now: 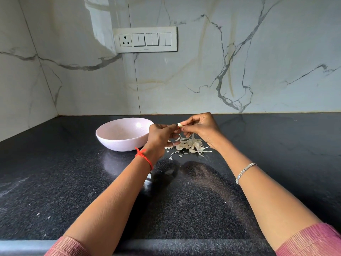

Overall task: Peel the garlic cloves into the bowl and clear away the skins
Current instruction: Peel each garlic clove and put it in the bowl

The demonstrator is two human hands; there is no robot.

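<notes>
Dark speckled surface (73, 182), walled at the back and left, open to the right and toward its near edge. Switch panel (145, 39) on the wall, its mark too small to read. Pale bowl (121, 134), speckled inside, left of the skins (190, 145). Left grip (160, 135) and right grip (201, 128) pinch one garlic clove (180, 124) above the skins.

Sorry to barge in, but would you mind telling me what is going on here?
A person is peeling garlic. The right hand and left hand both pinch a clove above the counter, just right of the bowl. A pile of skins lies under the hands, not yet cleared. No cloves show inside the bowl.
</notes>
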